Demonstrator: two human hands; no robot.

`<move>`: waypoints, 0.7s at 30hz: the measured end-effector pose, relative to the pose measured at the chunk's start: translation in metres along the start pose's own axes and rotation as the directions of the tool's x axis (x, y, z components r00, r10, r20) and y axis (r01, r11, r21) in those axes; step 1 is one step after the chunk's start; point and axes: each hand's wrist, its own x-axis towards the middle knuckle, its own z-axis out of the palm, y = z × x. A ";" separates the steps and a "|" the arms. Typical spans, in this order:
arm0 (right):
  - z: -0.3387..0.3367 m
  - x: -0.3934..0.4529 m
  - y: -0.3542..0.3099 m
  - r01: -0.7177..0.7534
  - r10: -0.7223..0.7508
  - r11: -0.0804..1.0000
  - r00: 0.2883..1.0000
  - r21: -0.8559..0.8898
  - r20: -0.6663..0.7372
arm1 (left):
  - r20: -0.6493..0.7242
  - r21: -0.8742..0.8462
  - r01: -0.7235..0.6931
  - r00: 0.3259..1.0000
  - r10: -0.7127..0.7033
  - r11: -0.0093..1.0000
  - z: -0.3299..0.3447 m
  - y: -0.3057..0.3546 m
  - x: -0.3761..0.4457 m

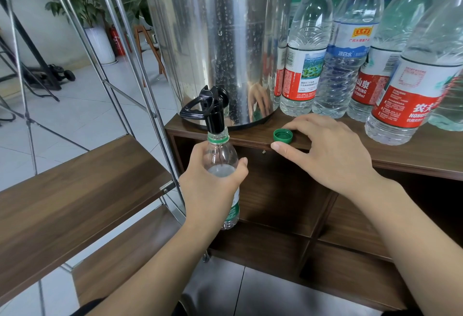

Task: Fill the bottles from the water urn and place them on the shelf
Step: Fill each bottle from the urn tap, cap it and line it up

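A person's left hand grips a clear plastic bottle upright beneath the black tap of a steel water urn, the bottle's long axis near vertical and its open, green-ringed mouth pointing up at the spout. The right hand rests on the near edge of the wooden surface, fingers loosely spread, fingertips beside an upturned green cap. Capped bottles stand in a row to the urn's right. A wooden shelf on a metal frame stands at left.
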 end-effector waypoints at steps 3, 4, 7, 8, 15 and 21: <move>0.001 0.000 0.001 -0.002 0.002 1.000 1.000 -0.002 0.001 | 0.007 0.010 -0.003 1.000 0.003 1.000 0.000 -0.001 0.000; 0.001 0.000 0.001 -0.003 0.003 1.000 1.000 -0.003 0.001 | 0.007 0.012 -0.003 1.000 0.003 1.000 0.000 -0.001 0.000; 0.001 0.000 0.001 0.000 0.000 1.000 1.000 -0.007 0.000 | 0.004 0.004 -0.001 1.000 0.001 1.000 0.000 0.000 0.000; 0.001 0.000 0.001 0.000 0.000 1.000 1.000 -0.008 0.001 | 0.006 0.003 0.000 1.000 0.000 1.000 0.000 0.000 0.000; 0.002 0.001 0.001 0.001 -0.001 1.000 1.000 -0.006 0.000 | 0.001 0.005 -0.001 1.000 0.001 1.000 0.001 0.000 0.000; 0.002 0.001 0.001 0.005 -0.005 1.000 1.000 -0.006 0.002 | 0.001 0.011 -0.007 1.000 0.007 1.000 0.000 0.001 0.000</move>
